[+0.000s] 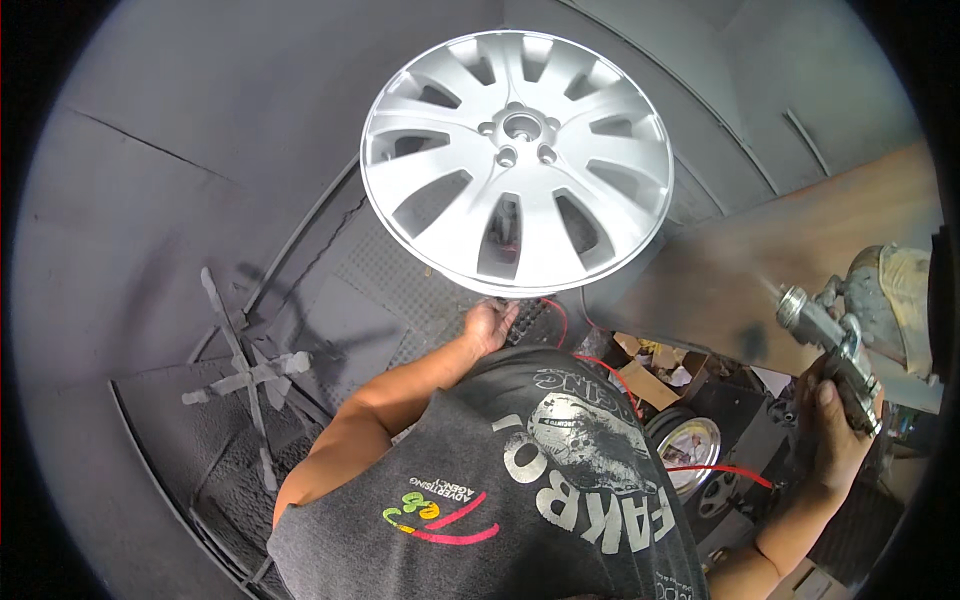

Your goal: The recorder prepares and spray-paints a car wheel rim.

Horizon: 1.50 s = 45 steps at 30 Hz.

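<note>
A silver-white car wheel rim (540, 225) with several spokes is held up face-on before me, its support hidden behind it. At the lower edge of the rim is my left hand (487, 327), its fingers curled and partly hidden, so what they grip cannot be made out. Out to the right, my right hand (838, 425) is closed around the handle of a metal spray gun (850, 372). The gun's nozzle points up and left, and a faint mist shows in front of it. A paint-covered cup (880, 300) is attached to the gun.
A grey cross-shaped stand (253, 377) is at the left. A brown board (720, 270) leans at the right. Below it lie a cardboard box (645, 385), another wheel (690, 450) and a red hose (720, 468). Grey panels (200, 110) surround the textured floor mat (385, 270).
</note>
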### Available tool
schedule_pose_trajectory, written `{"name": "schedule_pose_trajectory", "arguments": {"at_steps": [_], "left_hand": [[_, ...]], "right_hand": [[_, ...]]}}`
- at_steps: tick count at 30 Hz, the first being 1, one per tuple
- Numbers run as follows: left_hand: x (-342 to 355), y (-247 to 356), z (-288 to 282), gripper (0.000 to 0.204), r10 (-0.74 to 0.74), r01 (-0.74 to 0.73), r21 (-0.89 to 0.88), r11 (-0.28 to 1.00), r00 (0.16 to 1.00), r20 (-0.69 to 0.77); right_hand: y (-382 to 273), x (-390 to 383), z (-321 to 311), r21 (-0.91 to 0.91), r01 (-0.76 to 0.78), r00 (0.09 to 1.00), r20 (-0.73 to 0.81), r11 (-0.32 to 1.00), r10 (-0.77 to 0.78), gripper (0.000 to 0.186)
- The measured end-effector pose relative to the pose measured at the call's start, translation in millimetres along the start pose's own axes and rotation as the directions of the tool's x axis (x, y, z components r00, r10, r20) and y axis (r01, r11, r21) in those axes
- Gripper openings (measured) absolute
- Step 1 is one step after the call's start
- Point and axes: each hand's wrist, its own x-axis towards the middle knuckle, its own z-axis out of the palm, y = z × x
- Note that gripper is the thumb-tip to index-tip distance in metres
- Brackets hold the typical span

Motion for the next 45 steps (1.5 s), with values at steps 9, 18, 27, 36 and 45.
{"name": "schedule_pose_trajectory", "arguments": {"at_steps": [9, 18, 27, 36, 45], "left_hand": [[10.6, -1.2, -17.0, 0.027, 0.028, -0.029, -0.028, 0.999, 0.999, -0.017], [15.0, 2.9, -8.3, 0.024, 0.021, -0.021, 0.018, 1.0, 1.0, -0.021], [-4.9, 7.4, -11.6, 0.03, 0.018, -0.017, 0.012, 1.0, 0.998, -0.057], [-1.5, 13.5, -38.9, 0.053, 0.059, -0.061, -0.04, 0.997, 0.998, -0.035], [-3.8, 10.0, -29.9, 0.031, 0.116, -0.118, -0.007, 0.993, 0.984, -0.134]], "right_hand": [[-11.7, 4.3, 16.5, 0.161, -0.019, 0.989, 0.148, 0.987, -0.005, 0.089], [5.7, -7.7, -9.7, -0.067, -0.02, 0.985, 0.171, 0.998, 0.031, 0.081], [-8.7, 17.2, 26.6, 0.005, 0.039, 0.995, 0.088, 0.999, -0.04, 0.068], [3.4, -11.5, 16.1, -0.192, -0.229, 0.874, 0.391, 0.954, 0.289, 0.067], [-22.2, 19.3, 115.8, 0.195, -0.225, 0.822, 0.564, 0.955, 0.078, 0.068]]}}
